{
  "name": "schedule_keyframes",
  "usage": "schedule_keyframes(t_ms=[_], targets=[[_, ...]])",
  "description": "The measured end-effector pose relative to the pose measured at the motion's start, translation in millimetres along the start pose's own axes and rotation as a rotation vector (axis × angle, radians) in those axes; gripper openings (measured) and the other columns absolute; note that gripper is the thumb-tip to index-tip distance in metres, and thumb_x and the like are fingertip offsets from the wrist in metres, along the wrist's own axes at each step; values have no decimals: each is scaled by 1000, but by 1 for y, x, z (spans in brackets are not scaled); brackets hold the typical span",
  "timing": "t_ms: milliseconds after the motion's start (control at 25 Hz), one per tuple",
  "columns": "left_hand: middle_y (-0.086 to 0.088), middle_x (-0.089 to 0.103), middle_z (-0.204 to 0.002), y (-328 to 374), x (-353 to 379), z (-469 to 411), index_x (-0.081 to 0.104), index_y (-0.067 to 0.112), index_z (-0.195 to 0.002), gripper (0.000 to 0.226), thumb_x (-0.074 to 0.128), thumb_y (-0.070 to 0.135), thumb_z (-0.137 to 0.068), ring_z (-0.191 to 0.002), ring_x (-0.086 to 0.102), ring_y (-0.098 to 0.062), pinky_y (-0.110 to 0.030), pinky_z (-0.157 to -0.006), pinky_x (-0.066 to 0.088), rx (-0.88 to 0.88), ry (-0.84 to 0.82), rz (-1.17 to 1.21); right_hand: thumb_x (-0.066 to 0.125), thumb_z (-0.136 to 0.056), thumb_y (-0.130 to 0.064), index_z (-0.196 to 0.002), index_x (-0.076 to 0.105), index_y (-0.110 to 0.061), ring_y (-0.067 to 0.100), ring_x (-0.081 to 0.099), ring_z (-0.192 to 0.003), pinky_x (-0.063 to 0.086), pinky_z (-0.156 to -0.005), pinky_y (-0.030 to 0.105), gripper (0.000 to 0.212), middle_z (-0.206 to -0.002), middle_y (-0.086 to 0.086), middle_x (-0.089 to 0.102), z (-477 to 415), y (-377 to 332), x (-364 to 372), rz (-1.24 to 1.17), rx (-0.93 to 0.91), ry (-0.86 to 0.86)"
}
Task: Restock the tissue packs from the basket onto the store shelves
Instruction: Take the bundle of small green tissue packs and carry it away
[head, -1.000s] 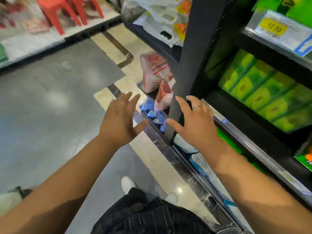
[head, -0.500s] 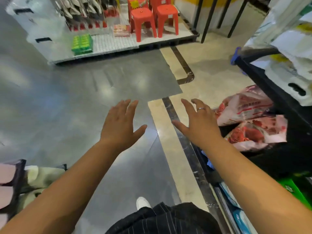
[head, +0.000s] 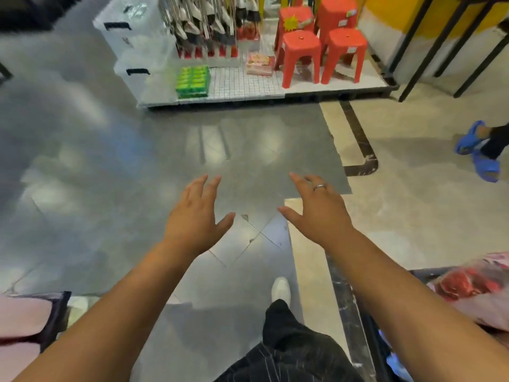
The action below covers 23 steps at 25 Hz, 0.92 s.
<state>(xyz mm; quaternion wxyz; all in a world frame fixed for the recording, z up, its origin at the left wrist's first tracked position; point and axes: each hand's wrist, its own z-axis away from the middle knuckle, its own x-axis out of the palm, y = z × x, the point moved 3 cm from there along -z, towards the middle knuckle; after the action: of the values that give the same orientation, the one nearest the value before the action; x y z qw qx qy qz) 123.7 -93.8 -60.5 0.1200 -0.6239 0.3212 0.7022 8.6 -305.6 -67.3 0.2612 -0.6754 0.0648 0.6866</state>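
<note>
Left hand: the left hand (head: 197, 216) is hovering palm down over the grey floor (head: 110, 188), its fingers spreading straight and wide, gripping nothing.
Right hand: the right hand (head: 316, 213) is hovering level with the left and just beside it, thumbs pointing at each other across a gap; its fingers are spreading loose and carrying nothing, and it is wearing a ring (head: 319, 186).
Tissue packs: pink packs (head: 22, 312) are lying well behind and left of the left hand, down by that forearm, inside what is looking like a dark-rimmed basket (head: 56, 315); neither hand is touching them.
Shelf: a dark shelf edge (head: 429, 271) is running behind and right of the right hand, under that forearm, and is carrying red-and-pink packs (head: 482, 285).
Ahead of both hands: red stools (head: 322, 48), a green bundle (head: 192, 81) and clear storage bins (head: 135, 42) are sitting on a low display platform, well apart from the fingertips.
Far right of the right hand: someone's blue sandals (head: 468, 139) are standing on the beige floor.
Below the hands: a white shoe (head: 281, 289) is showing between the two forearms.
</note>
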Motion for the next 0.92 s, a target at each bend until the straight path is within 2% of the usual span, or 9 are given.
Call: schedule_keyframes(t_ms=[280, 440, 600, 920], targets=[[-3, 13, -160, -39, -28, -151, 10, 24, -153, 82, 53, 53, -90, -146, 14, -25, -38, -114, 24, -159, 38, -5, 47, -89, -63, -153, 16, -31, 32, 33, -136, 33, -108, 43, 78, -156, 8, 22, -205, -35, -17, 40, -178, -115], [-5, 14, -160, -84, -39, -244, 13, 24, -153, 81, 55, 52, -89, -145, 20, -26, -39, -113, 27, -225, 66, 33, 47, -89, -64, -153, 16, -32, 31, 31, -137, 33, -108, 43, 78, -156, 8, 21, -320, -69, -10, 45, -240, -157], [-5, 14, -160, -150, -46, -346, 14, 24, -153, 80, 54, 54, -89, -142, 27, -27, -40, -109, 33, -242, 62, 24, 49, -89, -63, -153, 18, -30, 31, 33, -136, 36, -108, 44, 78, -155, 8, 24, -430, -109, 7, 33, -234, -176], [-6, 13, -160, -285, -88, -563, 13, 24, -153, 79, 51, 54, -91, -144, 23, -27, -39, -112, 29, -208, -7, 21, 52, -88, -62, -152, 23, -29, 30, 36, -134, 38, -107, 44, 78, -153, 8, 27, -651, -206, 20, -29, -166, -170]])
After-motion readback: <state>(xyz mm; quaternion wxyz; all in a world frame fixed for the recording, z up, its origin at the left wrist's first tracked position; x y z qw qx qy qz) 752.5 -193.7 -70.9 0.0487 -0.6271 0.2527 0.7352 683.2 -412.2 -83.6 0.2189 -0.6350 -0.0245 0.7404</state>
